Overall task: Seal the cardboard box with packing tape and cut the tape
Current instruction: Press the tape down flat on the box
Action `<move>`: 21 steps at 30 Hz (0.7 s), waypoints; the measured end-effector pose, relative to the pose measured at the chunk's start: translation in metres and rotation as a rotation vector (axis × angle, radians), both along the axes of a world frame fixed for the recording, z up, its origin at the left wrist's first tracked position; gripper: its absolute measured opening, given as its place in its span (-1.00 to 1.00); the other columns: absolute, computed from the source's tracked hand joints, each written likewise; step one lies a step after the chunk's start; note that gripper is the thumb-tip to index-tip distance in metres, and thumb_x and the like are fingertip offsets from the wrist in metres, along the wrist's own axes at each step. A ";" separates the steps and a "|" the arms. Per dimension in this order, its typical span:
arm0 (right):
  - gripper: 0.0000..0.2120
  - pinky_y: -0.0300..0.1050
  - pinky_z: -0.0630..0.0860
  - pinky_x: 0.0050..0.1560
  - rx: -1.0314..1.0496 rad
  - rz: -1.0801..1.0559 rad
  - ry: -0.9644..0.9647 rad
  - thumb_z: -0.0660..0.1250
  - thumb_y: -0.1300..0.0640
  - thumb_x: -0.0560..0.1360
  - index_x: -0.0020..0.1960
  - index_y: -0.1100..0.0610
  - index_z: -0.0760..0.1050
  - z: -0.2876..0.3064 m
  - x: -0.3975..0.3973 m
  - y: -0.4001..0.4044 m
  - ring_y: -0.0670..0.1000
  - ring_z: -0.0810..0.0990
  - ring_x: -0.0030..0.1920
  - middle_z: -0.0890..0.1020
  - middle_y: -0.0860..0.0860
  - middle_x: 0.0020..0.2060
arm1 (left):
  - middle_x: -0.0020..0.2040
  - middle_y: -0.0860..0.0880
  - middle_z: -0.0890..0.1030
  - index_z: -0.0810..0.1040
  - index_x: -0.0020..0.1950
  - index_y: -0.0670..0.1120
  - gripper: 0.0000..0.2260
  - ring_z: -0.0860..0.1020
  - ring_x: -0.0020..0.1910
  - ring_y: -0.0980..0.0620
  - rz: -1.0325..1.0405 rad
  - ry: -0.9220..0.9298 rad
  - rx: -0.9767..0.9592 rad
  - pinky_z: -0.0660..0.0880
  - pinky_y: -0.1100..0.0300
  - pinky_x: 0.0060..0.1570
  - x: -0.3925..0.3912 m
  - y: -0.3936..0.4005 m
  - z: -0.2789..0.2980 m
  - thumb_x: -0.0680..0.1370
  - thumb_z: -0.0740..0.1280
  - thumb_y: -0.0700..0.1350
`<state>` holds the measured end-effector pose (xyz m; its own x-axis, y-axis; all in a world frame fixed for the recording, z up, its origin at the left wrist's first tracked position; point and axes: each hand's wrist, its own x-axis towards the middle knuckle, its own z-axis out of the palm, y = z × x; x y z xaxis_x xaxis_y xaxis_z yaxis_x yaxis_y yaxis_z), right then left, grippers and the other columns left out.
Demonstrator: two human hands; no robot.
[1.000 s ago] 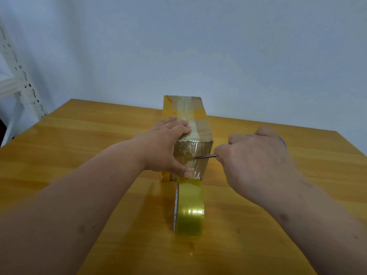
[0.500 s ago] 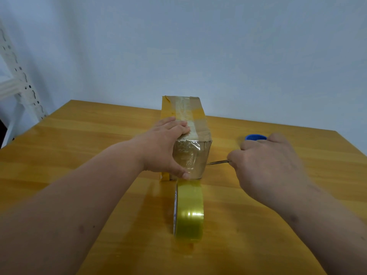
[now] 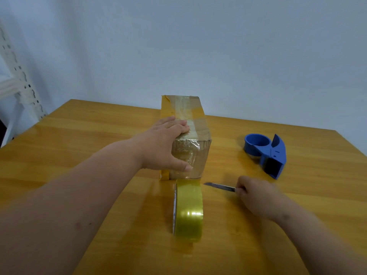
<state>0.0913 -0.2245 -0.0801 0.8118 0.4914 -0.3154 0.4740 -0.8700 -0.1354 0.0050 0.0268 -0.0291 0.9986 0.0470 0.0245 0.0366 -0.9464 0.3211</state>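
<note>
A cardboard box (image 3: 200, 124) stands lengthwise in the middle of the wooden table, with clear tape along its top and down its near end. My left hand (image 3: 162, 147) grips the box's near left corner, fingers on the top and thumb on the near face. A yellowish tape roll (image 3: 188, 209) stands on edge right in front of the box, touching its base. My right hand (image 3: 256, 197) holds a knife (image 3: 219, 186) low over the table, to the right of the roll; the blade points left at the foot of the box.
A blue tape dispenser (image 3: 266, 153) lies on the table (image 3: 79, 147) to the right of the box. A white perforated shelf post (image 3: 21, 84) stands beyond the table's left edge. A plain wall is behind.
My right hand has pulled the knife away from the box's near face, down and to the right, uncovering the blue dispenser. The left hand stays on the box.
</note>
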 end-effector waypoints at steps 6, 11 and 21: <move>-0.75 0.02 0.25 0.24 -0.110 0.119 -0.293 0.07 -0.04 0.59 0.13 -0.11 0.50 -0.012 -0.004 0.006 0.01 0.42 0.11 0.49 -0.07 0.07 | 0.55 0.16 0.11 0.19 0.51 0.06 -0.47 -0.08 0.53 0.16 -0.003 -0.079 -0.040 -0.12 0.24 0.43 0.004 0.003 -0.004 0.56 0.18 0.13; -0.68 0.05 0.23 0.32 0.001 0.126 -0.353 0.07 -0.05 0.58 0.24 -0.11 0.49 -0.007 -0.003 0.012 0.00 0.42 0.19 0.52 -0.10 0.17 | 0.54 0.15 0.16 0.22 0.50 0.06 -0.58 -0.03 0.53 0.17 -0.011 -0.102 -0.071 -0.10 0.24 0.44 0.004 0.006 -0.006 0.63 0.06 0.04; -0.42 -0.06 0.25 0.39 0.851 0.234 -0.264 0.04 -0.24 0.55 0.47 0.02 0.25 0.034 -0.001 0.075 -0.01 0.28 0.42 0.35 0.00 0.43 | 0.49 0.06 0.30 0.18 0.51 0.07 -0.56 0.18 0.49 0.10 0.028 -0.181 -0.107 0.14 0.14 0.44 0.003 0.008 -0.007 0.62 0.05 0.07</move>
